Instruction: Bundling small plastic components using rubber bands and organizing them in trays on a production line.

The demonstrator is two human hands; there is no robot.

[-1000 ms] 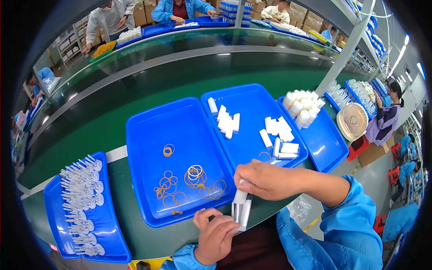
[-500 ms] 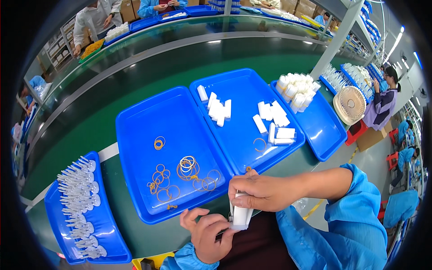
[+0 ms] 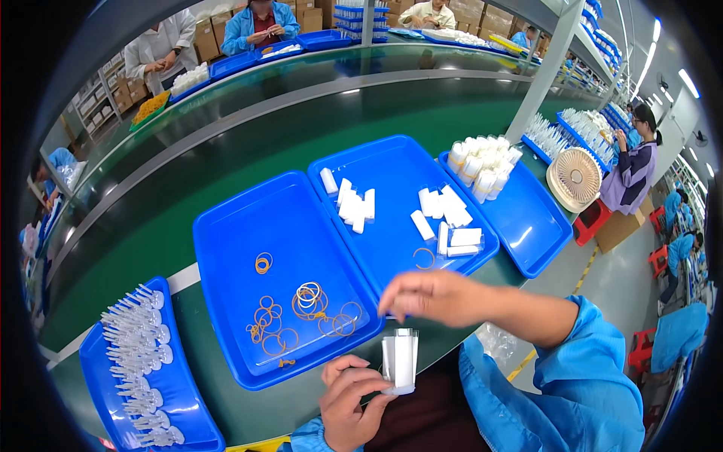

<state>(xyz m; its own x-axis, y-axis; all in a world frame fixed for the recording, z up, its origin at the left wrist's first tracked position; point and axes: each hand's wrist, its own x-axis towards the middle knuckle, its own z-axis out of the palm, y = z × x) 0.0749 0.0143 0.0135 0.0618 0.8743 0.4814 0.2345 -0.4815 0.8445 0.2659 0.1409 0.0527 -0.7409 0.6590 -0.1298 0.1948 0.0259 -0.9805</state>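
Note:
My left hand (image 3: 350,401) pinches the lower end of a small upright bundle (image 3: 402,360). White rectangular pieces with clear plastic around them make up this bundle. Apart from it, my right hand (image 3: 433,297) hovers above and to the right, over the near edge of the middle blue tray (image 3: 384,260). Its fingers are smeared by motion, so whether anything is in them does not show. Loose tan rubber bands (image 3: 309,300) lie in the larger blue tray (image 3: 226,226) at left. The middle tray holds white pieces in clear plastic (image 3: 450,207) and a single band (image 3: 423,259).
Clear stemmed plastic parts (image 3: 135,361) fill a narrow blue tray at far left. Banded white bundles (image 3: 482,166) stand in the right tray (image 3: 536,230). A beige fan (image 3: 576,177) and a grey post (image 3: 544,83) are beyond. Co-workers sit across the green conveyor (image 3: 248,147).
My right hand has let go of the bundle's upper end and moved up and away from it. My left hand keeps its hold. The whole view has shifted slightly.

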